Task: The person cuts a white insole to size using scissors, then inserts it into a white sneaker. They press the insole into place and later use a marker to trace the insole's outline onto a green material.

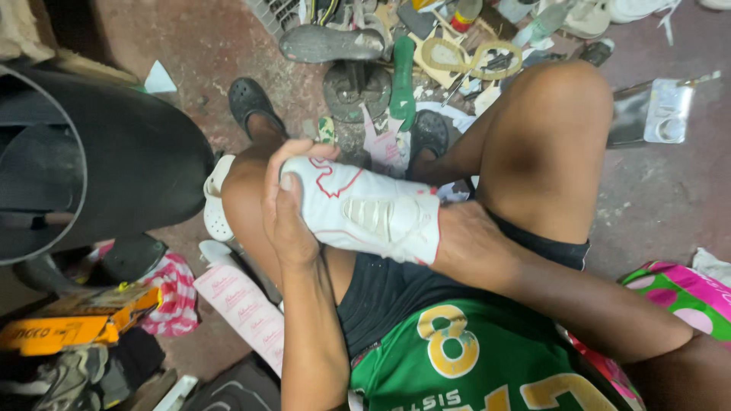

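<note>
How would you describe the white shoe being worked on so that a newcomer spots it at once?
Start at the seated person's bare knees: the white shoe lies across the lap between them. The left hand grips its toe end and the right hand goes into its opening. Red outline trim sets it apart from the dark soles on the floor.

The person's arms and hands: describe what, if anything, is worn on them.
Both arms are bare to beyond the elbow: no sleeves, gloves, watch, rings or bands show. The left hand and right hand are uncovered. The green jersey leaves the forearms clear.
</note>
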